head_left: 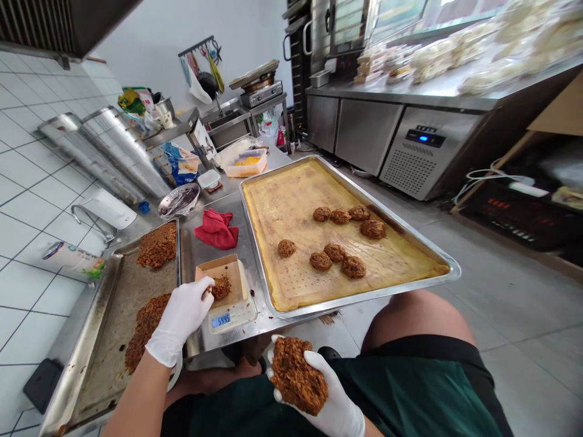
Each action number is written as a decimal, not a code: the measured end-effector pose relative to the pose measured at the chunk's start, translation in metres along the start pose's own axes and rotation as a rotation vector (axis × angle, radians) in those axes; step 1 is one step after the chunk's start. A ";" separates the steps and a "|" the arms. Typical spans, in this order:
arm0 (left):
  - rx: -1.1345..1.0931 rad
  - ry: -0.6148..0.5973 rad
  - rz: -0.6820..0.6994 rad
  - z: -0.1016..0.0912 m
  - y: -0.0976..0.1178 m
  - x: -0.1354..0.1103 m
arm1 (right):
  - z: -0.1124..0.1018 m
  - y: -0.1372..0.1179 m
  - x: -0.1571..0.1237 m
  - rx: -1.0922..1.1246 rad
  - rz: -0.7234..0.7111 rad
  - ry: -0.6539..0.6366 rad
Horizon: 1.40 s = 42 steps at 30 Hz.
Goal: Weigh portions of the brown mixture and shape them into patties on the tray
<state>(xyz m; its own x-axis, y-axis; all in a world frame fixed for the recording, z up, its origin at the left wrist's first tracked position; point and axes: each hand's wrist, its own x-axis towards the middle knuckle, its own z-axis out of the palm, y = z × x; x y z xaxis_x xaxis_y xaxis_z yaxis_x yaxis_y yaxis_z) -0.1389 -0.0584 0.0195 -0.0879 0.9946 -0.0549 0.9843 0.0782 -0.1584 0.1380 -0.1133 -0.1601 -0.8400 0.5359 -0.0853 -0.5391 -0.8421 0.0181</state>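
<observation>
My gloved left hand [184, 309] reaches over a small cardboard tray [217, 267], its fingertips pinched at a clump of brown shredded mixture [221, 288] inside. The tray rests on a white digital scale [241, 312] with a lit display. Low in front of my lap, my gloved right hand [334, 388] is wrapped round a large lump of the same mixture [298, 373]. To the left, a metal tray [107, 315] bears two bigger heaps of mixture [148, 328]. On the right, a large baking tray [364, 297] lined with a yellow sheet [291, 194] carries several rounded brown lumps [353, 267].
A red cloth [217, 229] lies behind the scale. Further back are a foil-like silver dish [178, 200], a plastic tub with yellow contents [247, 162] and a blue bag [180, 162]. The baking tray's near edge juts over my knees. A steel counter [368, 127] stands beyond.
</observation>
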 end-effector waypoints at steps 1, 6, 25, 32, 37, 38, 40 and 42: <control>-0.009 0.035 -0.042 -0.006 0.002 -0.004 | 0.000 0.000 0.000 -0.001 -0.003 -0.003; -0.215 0.160 -0.015 -0.015 0.051 -0.042 | 0.001 0.001 0.001 -0.006 0.007 0.001; -0.464 0.266 -0.034 -0.008 0.008 -0.011 | 0.000 0.001 -0.003 -0.038 0.005 0.003; -0.375 -0.036 0.165 0.027 -0.007 0.027 | 0.000 0.000 -0.003 -0.036 -0.014 0.015; -0.410 -0.102 0.110 0.028 -0.003 0.033 | 0.001 -0.001 -0.003 -0.019 -0.023 0.028; -0.425 -0.114 0.088 0.028 -0.005 0.036 | 0.000 -0.001 -0.003 -0.018 -0.022 0.027; -0.473 -0.142 0.041 0.025 -0.009 0.043 | 0.000 -0.001 -0.002 -0.016 -0.013 0.025; -0.551 -0.185 0.000 0.022 -0.016 0.052 | 0.000 0.000 -0.002 -0.013 -0.003 0.017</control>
<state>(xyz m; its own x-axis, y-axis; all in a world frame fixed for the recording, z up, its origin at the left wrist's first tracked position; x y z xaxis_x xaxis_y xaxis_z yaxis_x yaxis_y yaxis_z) -0.1628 -0.0093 -0.0025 -0.0645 0.9701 -0.2339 0.9145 0.1513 0.3752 0.1395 -0.1140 -0.1601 -0.8373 0.5372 -0.1023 -0.5404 -0.8414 0.0051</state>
